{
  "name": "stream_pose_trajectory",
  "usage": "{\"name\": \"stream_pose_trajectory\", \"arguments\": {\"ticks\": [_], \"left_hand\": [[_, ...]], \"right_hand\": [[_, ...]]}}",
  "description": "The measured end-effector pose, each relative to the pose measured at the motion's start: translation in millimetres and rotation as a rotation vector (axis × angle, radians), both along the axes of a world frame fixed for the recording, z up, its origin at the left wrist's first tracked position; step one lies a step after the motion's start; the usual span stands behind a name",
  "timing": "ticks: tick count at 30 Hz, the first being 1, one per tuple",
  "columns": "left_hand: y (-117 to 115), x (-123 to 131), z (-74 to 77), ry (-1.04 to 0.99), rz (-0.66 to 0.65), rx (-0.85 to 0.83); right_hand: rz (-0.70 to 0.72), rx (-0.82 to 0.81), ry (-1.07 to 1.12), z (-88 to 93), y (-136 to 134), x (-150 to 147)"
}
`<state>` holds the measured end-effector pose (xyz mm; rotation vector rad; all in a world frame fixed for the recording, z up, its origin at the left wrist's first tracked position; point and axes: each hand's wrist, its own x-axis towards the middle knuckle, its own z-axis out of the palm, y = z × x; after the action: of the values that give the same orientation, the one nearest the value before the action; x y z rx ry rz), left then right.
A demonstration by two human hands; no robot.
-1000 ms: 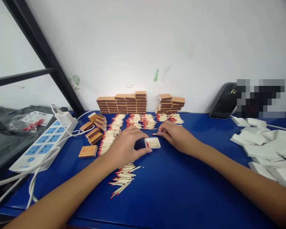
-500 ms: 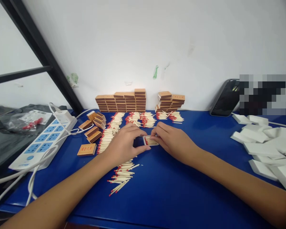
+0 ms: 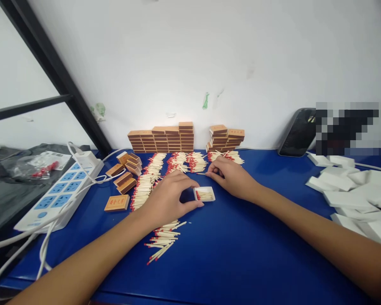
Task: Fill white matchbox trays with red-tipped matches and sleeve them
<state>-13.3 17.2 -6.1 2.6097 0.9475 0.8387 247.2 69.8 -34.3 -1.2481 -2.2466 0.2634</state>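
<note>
A small white matchbox tray (image 3: 204,194) with several red-tipped matches in it sits on the blue table (image 3: 241,245). My left hand (image 3: 167,197) rests beside it, thumb and fingers closed on its left end. My right hand (image 3: 230,176) lies just behind the tray, fingers curled and pinching a match (image 3: 202,173) at the edge of the loose match piles (image 3: 190,162). Another heap of matches (image 3: 163,239) lies under my left wrist.
Stacks of brown matchboxes (image 3: 165,140) line the wall, with loose boxes (image 3: 125,171) at the left. A white power strip (image 3: 62,188) with cables lies far left. White empty trays (image 3: 355,190) are piled at the right. A dark phone (image 3: 296,133) leans on the wall.
My right hand left the tray and moved back to the match piles behind it. The left hand kept its hold on the tray.
</note>
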Motion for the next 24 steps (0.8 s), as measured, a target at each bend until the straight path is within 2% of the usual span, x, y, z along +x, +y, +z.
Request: {"name": "stream_pose_trajectory", "arguments": {"ticks": [9, 15, 24], "left_hand": [[3.0, -3.1, -1.4, -0.032, 0.019, -0.008], [2.5, -3.0, -3.4, -0.022, 0.005, -0.007], [8.7, -8.6, 4.7, -0.025, 0.031, 0.044]], "right_hand": [[0.08, 0.03, 0.009, -0.3, 1.7, -12.4], [0.046, -0.015, -0.021, -1.1, -0.5, -10.3], [0.09, -0.129, -0.056, 18.9, -12.0, 11.2]]}}
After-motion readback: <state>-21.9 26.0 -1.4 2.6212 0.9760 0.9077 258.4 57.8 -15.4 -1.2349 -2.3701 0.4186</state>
